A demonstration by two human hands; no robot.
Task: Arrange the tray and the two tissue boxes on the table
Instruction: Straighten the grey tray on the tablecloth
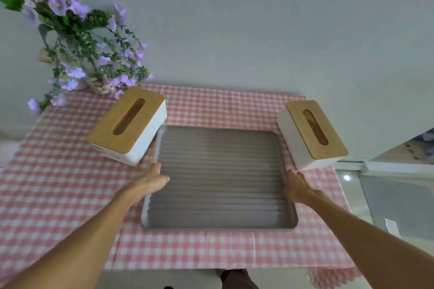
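A grey ribbed tray (219, 180) lies in the middle of the pink checked tablecloth (58, 183). My left hand (151, 179) grips its left rim, thumb lying over the edge. My right hand (297, 186) grips the right rim. The tray looks slightly blurred. A white tissue box with a wooden lid (128, 124) stands at the tray's far left corner, touching or almost touching it. A second matching tissue box (312, 132) stands at the far right corner, close to the table's right edge.
A vase of purple flowers (77, 37) stands at the table's far left corner, against the white wall. The table's right edge drops to a glossy floor (394, 199). The near edge of the cloth hangs in front of me.
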